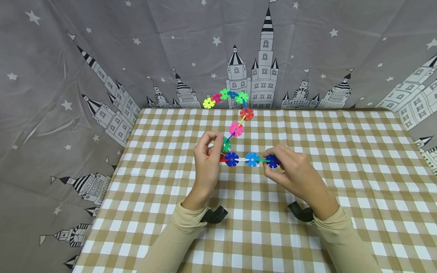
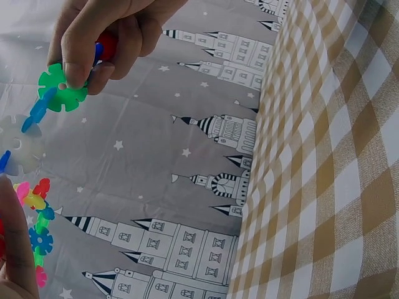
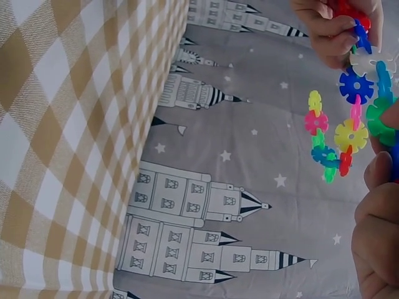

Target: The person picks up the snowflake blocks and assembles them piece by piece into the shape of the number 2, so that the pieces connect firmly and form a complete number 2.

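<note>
A chain of notched plastic discs (image 1: 236, 129) in many colours hangs between and beyond both hands, above the table. My left hand (image 1: 208, 157) grips it near a red disc (image 1: 223, 159), beside a dark blue disc (image 1: 232, 159). From there a white disc (image 1: 242, 159), a light blue disc (image 1: 252, 159) and a green disc (image 3: 380, 121) lead to my right hand (image 1: 293, 167). That hand pinches a dark blue disc (image 1: 272, 161); in the left wrist view a red disc (image 2: 107, 46) shows among its fingers. The far end, with a yellow disc (image 1: 209, 102), curves left.
A brown-and-white checked cloth (image 1: 164, 212) covers the table. Behind it and at the sides hangs a grey curtain (image 1: 191, 45) with castles and stars. Black straps (image 1: 214, 215) stick out at both wrists.
</note>
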A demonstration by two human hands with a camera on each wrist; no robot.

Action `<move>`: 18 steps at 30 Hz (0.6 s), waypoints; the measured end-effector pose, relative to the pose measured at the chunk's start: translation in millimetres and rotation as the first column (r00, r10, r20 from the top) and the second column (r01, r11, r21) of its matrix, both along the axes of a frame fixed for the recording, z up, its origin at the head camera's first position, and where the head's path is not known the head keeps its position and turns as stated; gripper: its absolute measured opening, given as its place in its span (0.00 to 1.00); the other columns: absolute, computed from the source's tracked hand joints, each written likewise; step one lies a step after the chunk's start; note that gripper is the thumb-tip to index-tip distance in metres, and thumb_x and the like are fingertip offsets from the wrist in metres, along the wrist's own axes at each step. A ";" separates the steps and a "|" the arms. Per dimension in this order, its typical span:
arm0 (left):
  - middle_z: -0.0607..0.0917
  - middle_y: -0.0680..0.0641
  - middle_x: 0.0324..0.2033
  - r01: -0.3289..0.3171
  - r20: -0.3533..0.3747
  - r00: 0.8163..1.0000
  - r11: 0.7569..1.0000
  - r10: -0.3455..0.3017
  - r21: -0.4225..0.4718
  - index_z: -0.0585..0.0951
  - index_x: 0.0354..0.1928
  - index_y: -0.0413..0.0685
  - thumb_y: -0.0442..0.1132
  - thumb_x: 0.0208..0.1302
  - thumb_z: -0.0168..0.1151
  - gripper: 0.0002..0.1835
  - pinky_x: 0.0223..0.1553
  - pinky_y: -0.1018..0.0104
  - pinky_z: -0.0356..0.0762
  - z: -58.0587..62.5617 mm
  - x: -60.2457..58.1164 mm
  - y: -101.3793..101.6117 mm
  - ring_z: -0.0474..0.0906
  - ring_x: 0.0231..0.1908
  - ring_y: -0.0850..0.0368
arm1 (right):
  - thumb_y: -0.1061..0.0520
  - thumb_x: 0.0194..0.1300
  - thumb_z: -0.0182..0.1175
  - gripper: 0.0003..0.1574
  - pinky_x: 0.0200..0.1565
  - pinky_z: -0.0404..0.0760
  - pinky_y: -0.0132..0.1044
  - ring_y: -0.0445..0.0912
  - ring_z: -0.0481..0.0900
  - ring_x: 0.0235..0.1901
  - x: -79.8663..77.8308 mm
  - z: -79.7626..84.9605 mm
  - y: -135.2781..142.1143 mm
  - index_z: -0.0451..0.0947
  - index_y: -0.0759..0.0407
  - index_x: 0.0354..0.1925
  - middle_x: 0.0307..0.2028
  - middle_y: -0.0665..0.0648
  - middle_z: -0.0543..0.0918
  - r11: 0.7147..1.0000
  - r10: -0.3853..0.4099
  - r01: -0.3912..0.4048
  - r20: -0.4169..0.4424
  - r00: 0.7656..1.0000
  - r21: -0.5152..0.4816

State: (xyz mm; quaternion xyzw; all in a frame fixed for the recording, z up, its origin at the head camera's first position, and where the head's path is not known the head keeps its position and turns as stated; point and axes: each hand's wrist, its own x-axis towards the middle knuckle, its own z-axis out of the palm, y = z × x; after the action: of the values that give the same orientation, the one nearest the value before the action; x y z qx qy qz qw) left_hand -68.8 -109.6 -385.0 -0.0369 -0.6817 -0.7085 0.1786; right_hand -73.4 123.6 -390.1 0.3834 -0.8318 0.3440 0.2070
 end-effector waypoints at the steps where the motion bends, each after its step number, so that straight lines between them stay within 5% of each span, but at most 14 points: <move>1: 0.77 0.36 0.40 0.001 0.000 1.000 1.000 -0.001 -0.002 0.77 0.44 0.29 0.38 0.79 0.53 0.14 0.15 0.75 0.60 -0.2 0.1 -0.3 0.66 0.12 0.67 | 0.63 0.60 0.63 0.10 0.27 0.80 0.27 0.38 0.77 0.27 0.2 0.4 -0.2 0.80 0.61 0.42 0.33 0.52 0.84 1.000 0.001 -0.001 -0.002 1.000 0.001; 10: 0.78 0.40 0.40 0.001 -0.004 1.000 1.000 -0.001 -0.011 0.77 0.45 0.30 0.39 0.80 0.53 0.14 0.15 0.75 0.59 -0.6 0.7 -1.5 0.66 0.12 0.67 | 0.64 0.60 0.63 0.11 0.27 0.77 0.24 0.39 0.76 0.27 1.6 2.5 -2.3 0.82 0.60 0.43 0.35 0.53 0.83 1.000 0.015 -0.015 -0.010 1.000 -0.009; 18: 0.78 0.42 0.39 -0.003 0.003 1.000 1.000 0.002 0.030 0.76 0.44 0.27 0.37 0.79 0.53 0.14 0.15 0.76 0.63 1.1 0.2 -0.6 0.69 0.14 0.68 | 0.71 0.51 0.74 0.24 0.24 0.64 0.21 0.35 0.65 0.22 2.7 4.4 -3.8 0.85 0.61 0.48 0.34 0.53 0.84 0.972 0.057 -0.037 0.079 0.995 -0.233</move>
State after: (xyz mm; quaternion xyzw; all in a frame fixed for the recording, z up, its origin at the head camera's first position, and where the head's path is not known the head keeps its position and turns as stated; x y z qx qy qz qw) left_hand -68.6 -110.2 -383.8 -0.0321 -0.6714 -0.7185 0.1790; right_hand -70.7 119.8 -385.7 0.3612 -0.7850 0.4592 0.2063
